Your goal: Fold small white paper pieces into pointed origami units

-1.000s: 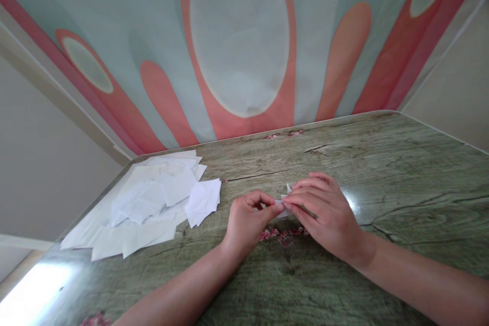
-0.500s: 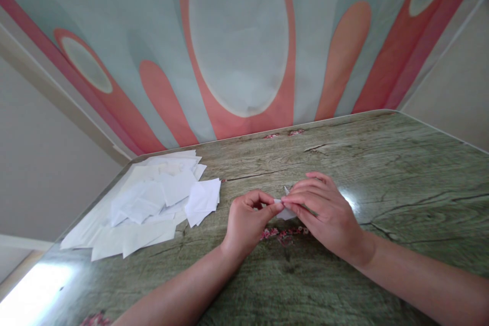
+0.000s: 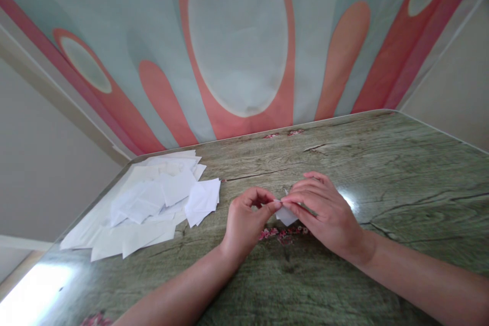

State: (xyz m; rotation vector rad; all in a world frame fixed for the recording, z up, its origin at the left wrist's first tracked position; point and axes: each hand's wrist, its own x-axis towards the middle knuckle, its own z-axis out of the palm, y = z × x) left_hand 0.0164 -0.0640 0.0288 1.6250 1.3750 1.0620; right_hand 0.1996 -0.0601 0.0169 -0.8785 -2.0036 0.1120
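Observation:
A small white piece of paper (image 3: 286,217) is pinched between my two hands above the table, right of centre. My left hand (image 3: 248,221) grips its upper left edge between thumb and forefinger. From the other side, the thumb and forefinger of my right hand (image 3: 324,211) close on the same top edge, fingertips almost touching those of the left. One pale corner pokes up behind the right fingers. The lower part of the paper hangs toward me, and the fingers hide the rest, so its folds cannot be made out.
On the left of the wood-patterned table (image 3: 351,158) lies a spread pile of white paper sheets (image 3: 107,209). A smaller stack of square papers (image 3: 202,201) sits at its right edge. Behind the table stands a patterned wall (image 3: 239,35).
My left fingertips have shifted slightly left along the paper's edge. More of the paper's lower part shows beneath the fingers. The piles stay the same.

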